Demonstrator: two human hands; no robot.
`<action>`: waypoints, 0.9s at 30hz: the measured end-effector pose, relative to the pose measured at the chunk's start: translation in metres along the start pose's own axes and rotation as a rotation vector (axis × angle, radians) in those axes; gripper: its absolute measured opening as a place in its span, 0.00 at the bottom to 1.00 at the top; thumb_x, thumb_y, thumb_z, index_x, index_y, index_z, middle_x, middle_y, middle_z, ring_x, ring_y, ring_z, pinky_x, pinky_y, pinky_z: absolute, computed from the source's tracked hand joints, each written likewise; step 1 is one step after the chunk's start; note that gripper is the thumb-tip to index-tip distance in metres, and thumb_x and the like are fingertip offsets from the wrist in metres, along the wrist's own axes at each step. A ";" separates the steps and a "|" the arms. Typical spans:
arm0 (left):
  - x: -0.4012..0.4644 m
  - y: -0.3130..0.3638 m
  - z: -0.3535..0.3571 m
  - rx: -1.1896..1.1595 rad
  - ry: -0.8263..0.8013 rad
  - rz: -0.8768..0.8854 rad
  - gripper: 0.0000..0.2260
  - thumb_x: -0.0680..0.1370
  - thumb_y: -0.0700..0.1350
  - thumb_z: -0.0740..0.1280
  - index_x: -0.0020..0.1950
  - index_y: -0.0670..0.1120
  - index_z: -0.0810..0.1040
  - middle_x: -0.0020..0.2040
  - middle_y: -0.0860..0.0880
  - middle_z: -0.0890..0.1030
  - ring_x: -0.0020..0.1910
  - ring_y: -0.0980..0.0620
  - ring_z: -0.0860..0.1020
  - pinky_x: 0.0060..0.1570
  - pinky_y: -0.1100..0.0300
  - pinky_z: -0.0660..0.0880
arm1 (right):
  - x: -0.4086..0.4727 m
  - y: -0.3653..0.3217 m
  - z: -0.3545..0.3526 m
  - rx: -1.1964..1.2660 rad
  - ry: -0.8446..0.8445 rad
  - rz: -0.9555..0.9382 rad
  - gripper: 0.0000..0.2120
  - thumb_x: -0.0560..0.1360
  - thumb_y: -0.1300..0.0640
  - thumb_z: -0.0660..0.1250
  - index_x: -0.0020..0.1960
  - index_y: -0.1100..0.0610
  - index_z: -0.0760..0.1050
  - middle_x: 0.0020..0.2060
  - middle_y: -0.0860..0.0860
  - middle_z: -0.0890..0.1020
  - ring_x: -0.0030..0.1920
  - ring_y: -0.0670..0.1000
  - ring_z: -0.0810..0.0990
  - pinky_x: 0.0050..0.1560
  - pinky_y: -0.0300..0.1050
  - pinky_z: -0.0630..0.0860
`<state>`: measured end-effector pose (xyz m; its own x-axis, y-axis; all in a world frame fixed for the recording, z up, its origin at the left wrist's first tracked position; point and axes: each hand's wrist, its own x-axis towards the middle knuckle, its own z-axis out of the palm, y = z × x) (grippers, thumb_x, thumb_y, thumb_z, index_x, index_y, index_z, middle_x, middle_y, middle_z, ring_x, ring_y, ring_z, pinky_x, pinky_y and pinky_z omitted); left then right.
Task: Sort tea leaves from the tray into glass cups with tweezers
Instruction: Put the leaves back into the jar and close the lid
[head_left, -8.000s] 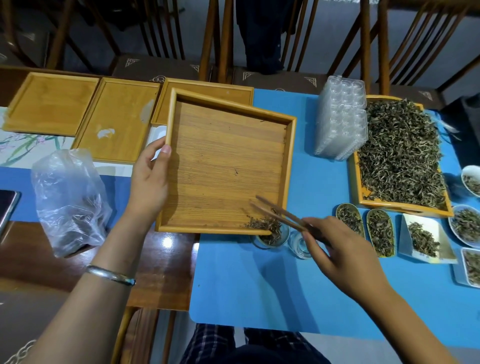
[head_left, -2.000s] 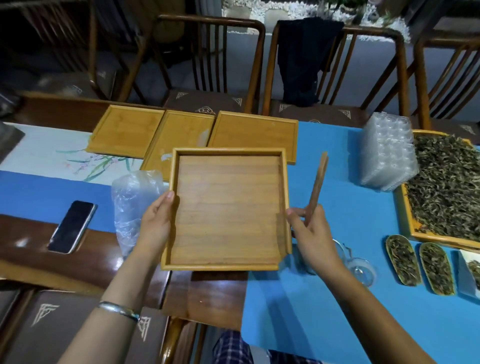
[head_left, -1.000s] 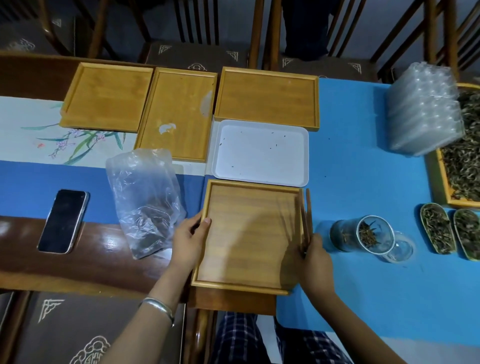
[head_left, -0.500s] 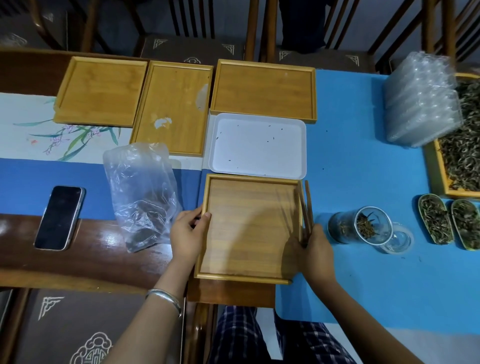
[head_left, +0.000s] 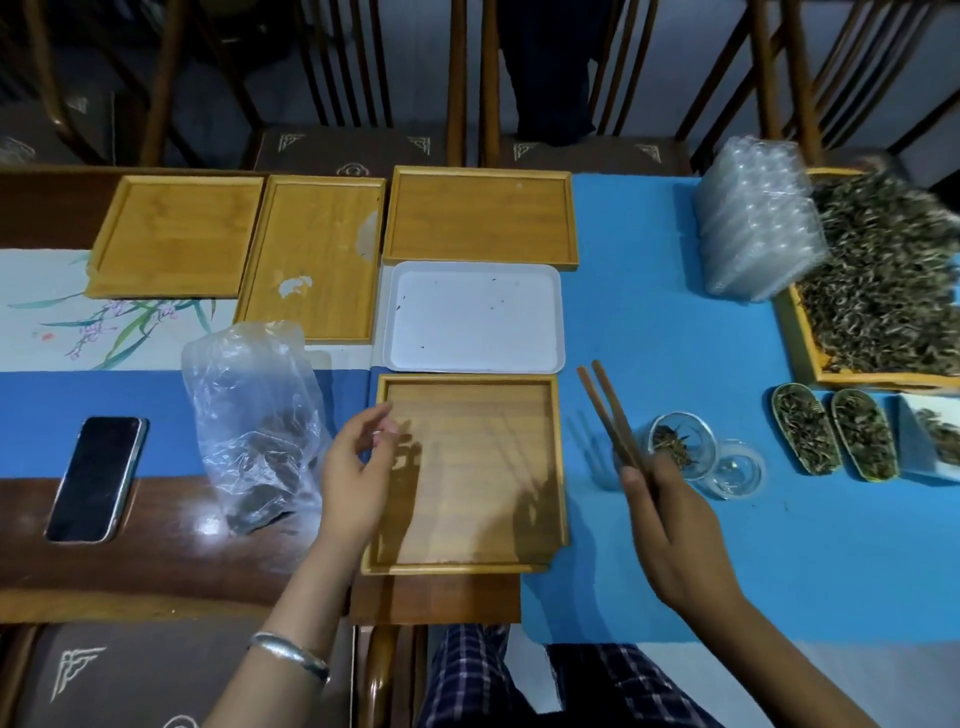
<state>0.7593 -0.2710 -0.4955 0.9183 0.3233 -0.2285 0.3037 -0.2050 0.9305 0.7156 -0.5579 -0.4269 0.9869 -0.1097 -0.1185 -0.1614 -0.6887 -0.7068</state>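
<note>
Right hand (head_left: 670, 525) gripping wooden tweezers (head_left: 610, 415), left hand (head_left: 358, 467) hanging loosely curled and empty.
Tips pointing away; glass cup (head_left: 680, 441) sitting just right of the grip, heaped leaf tray (head_left: 831, 374) further right.

Bare blue mat (head_left: 649, 322) between white tray (head_left: 472, 317) and blister packs (head_left: 758, 223).

text: none legible | labels: none | brands: none | numbers: none | signs: none

Bare wooden tray (head_left: 467, 467) flat on the table edge — brown tweezers (head_left: 610, 415) raised, beside leaf-filled glass cup (head_left: 678, 441).
</note>
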 end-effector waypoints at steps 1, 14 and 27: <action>-0.003 0.008 0.008 -0.012 -0.052 0.020 0.11 0.80 0.42 0.66 0.60 0.55 0.79 0.51 0.53 0.82 0.49 0.58 0.80 0.50 0.60 0.77 | -0.003 -0.002 -0.013 0.029 0.010 0.004 0.18 0.77 0.37 0.51 0.40 0.49 0.67 0.24 0.51 0.70 0.28 0.49 0.74 0.26 0.42 0.67; -0.044 0.042 0.190 0.149 -0.685 0.083 0.45 0.63 0.45 0.83 0.73 0.59 0.62 0.68 0.60 0.70 0.64 0.71 0.69 0.61 0.75 0.64 | 0.008 0.070 -0.137 -0.023 -0.139 0.069 0.04 0.77 0.51 0.62 0.46 0.45 0.67 0.27 0.54 0.75 0.23 0.48 0.68 0.25 0.40 0.60; -0.049 0.041 0.235 0.064 -0.569 0.025 0.33 0.60 0.45 0.83 0.60 0.63 0.74 0.57 0.62 0.80 0.59 0.61 0.77 0.57 0.68 0.73 | 0.055 0.077 -0.171 -0.348 -0.303 -0.087 0.05 0.73 0.48 0.68 0.48 0.47 0.77 0.41 0.41 0.81 0.34 0.44 0.78 0.35 0.45 0.77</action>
<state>0.7861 -0.5120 -0.5131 0.9122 -0.2267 -0.3414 0.2787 -0.2677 0.9223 0.7586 -0.7397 -0.3686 0.9426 0.1378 -0.3041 -0.0160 -0.8912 -0.4533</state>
